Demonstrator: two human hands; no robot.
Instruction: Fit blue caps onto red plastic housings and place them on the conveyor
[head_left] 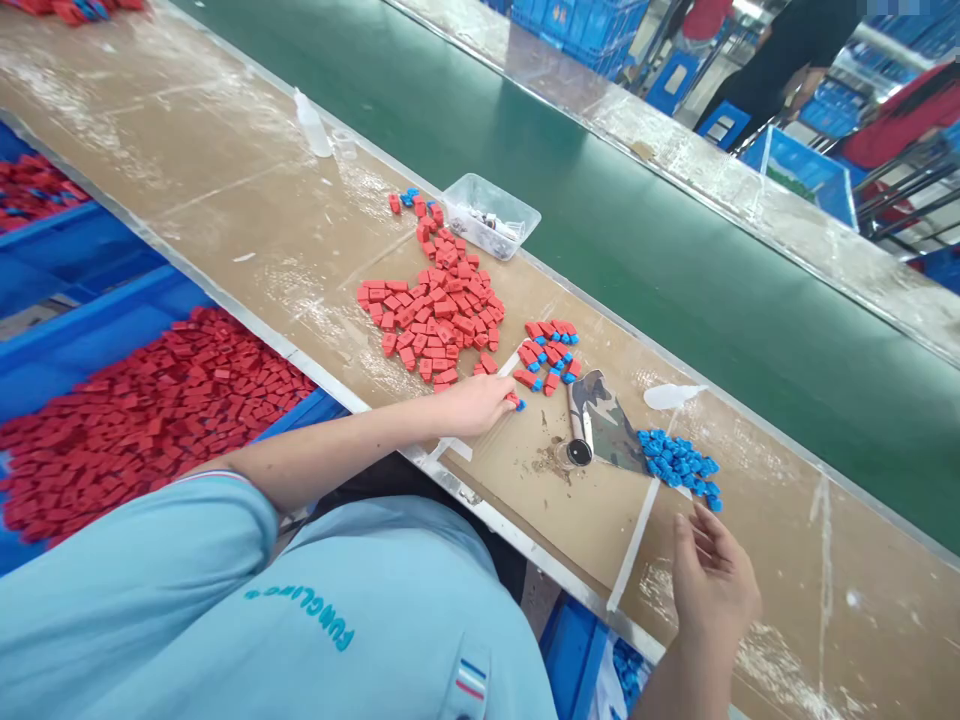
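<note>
My left hand reaches across the brown workbench and pinches a small red-and-blue piece at its fingertips. Just beyond it lies a small cluster of red pieces with blue parts, and further left a big pile of red pieces. My right hand hovers over the bench with its fingers apart and nothing in it. It is close to a heap of small blue pieces. Between the hands lies a camouflage-patterned tool with a dark round end.
A clear plastic tray of small metal parts and a squeeze bottle stand by the green conveyor belt. A blue bin full of red pieces sits at my left. Other people sit beyond the belt, top right.
</note>
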